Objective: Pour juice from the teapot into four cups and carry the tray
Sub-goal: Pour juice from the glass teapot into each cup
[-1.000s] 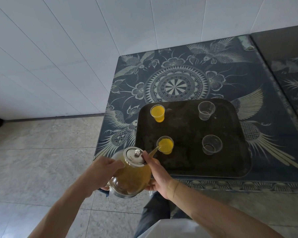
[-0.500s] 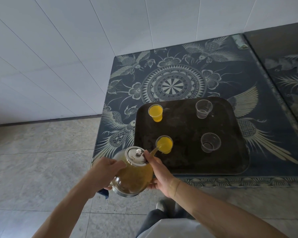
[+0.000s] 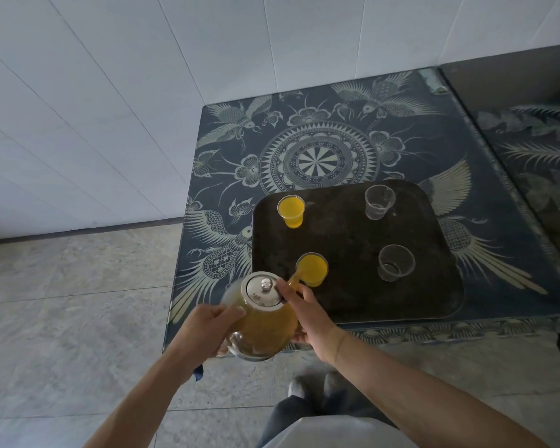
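Note:
A glass teapot (image 3: 260, 328) of orange juice with a steel lid is tilted, its spout over the near-left cup (image 3: 312, 269), which is full of juice. My left hand (image 3: 207, 328) grips the pot's handle side. My right hand (image 3: 307, 315) holds the pot's right side, with fingertips touching the lid. The cups stand on a dark tray (image 3: 353, 295). The far-left cup (image 3: 291, 211) is full of juice. The far-right cup (image 3: 379, 202) and the near-right cup (image 3: 395, 262) are clear and hold no juice.
The tray lies near the front edge of a low table (image 3: 317, 150) with a dark blue bird-and-flower top. A white panelled wall stands behind and to the left. Grey floor tiles (image 3: 78, 286) lie left of the table. My legs and shoes show below.
The view has shifted slightly. The teapot stays tilted over the near-left cup with both hands holding it as before.

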{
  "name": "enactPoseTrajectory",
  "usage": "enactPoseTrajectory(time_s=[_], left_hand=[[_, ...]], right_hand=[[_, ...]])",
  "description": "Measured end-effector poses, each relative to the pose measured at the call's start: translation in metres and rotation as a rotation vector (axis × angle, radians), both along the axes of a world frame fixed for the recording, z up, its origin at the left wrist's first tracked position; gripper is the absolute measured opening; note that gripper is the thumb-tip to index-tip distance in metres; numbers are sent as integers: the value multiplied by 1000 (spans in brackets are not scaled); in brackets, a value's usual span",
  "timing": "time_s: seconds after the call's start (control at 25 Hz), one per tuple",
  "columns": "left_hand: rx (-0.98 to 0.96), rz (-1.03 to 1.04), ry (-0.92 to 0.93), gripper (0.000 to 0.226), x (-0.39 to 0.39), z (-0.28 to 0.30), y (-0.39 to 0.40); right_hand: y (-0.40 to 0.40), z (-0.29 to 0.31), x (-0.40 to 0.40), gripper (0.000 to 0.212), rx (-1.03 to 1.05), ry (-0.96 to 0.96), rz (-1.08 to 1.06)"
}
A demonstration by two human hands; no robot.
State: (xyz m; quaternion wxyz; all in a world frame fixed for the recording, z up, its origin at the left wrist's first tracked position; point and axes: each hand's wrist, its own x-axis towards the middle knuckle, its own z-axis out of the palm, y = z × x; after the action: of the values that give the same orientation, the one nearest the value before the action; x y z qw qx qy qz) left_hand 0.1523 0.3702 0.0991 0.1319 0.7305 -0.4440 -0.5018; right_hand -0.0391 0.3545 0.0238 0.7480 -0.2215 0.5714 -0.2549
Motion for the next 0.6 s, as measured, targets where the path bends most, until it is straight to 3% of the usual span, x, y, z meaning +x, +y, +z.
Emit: enactPoseTrajectory(time_s=[0.12, 0.36, 0.6], left_hand=[[-47, -39, 52, 44, 7, -7, 1], [-142, -107, 102, 50, 18, -10, 2], [-201, -175, 204, 46, 14, -7, 3]], right_hand=[[1, 4, 1, 89, -47, 25, -37], [6, 13, 8, 106, -138, 67, -81], [12, 28, -4, 96, -231, 114, -131]])
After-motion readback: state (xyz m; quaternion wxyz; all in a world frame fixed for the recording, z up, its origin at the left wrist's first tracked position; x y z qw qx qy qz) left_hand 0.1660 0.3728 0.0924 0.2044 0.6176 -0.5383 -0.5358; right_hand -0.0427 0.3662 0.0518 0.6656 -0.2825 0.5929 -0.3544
